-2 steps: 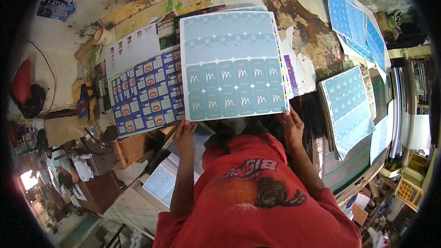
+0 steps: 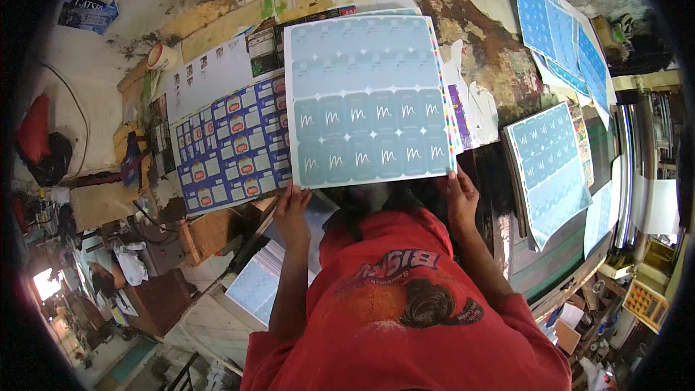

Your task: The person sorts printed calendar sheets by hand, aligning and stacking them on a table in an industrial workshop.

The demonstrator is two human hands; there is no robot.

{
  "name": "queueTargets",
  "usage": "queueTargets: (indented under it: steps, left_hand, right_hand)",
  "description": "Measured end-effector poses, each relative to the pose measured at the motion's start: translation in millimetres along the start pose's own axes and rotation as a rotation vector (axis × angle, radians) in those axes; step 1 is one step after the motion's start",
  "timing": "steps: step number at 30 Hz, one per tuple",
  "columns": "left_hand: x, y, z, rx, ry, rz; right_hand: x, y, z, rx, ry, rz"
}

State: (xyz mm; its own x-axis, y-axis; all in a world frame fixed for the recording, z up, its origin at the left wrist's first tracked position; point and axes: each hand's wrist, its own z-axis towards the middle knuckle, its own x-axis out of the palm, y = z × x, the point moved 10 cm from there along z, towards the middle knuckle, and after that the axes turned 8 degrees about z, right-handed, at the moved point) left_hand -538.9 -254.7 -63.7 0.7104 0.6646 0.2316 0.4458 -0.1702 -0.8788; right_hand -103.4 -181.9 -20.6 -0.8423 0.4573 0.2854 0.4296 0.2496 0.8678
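Note:
A large printed sheet [image 2: 369, 127] lies in front of me, with rows of teal label shapes, pale blue rows above them and a coloured strip down its right edge. Its near left corner is pinched in my left hand [image 2: 292, 211]. At the near right corner, my right hand [image 2: 462, 197] grips the same sheet between thumb and fingers. Another sheet's edge peeks out behind its far side. Left of it, partly covered, is a dark blue printed sheet [image 2: 232, 148] with red and white label shapes.
On the right stands a board with a pale blue printed sheet [image 2: 549, 174]. Blue sheets [image 2: 561, 36] hang beyond it. A stack of printed sheets [image 2: 260, 282] sits low by my left arm. A tape roll [image 2: 162, 57] rests at the far left, and a wooden tray [image 2: 644, 304] lies lower right.
The held sheet's near edge has risen very slightly, and both hands have shifted a touch with it. The grip is the same.

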Motion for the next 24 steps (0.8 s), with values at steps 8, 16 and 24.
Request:
queueTargets:
  steps: [8, 16, 24]
  left_hand:
    - [37, -49, -2, 0.602, -0.083, 1.000]
    - [184, -74, -78, 1.503, 0.421, 1.470]
    - [209, -133, -87, 1.545, 0.348, 1.415]
  right_hand:
    - [-13, -3, 23, -0.023, -0.089, -0.026]
    - [6, 41, 16, 0.000, -0.033, -0.127]
    - [176, 93, -74, -1.146, 0.389, -1.393]
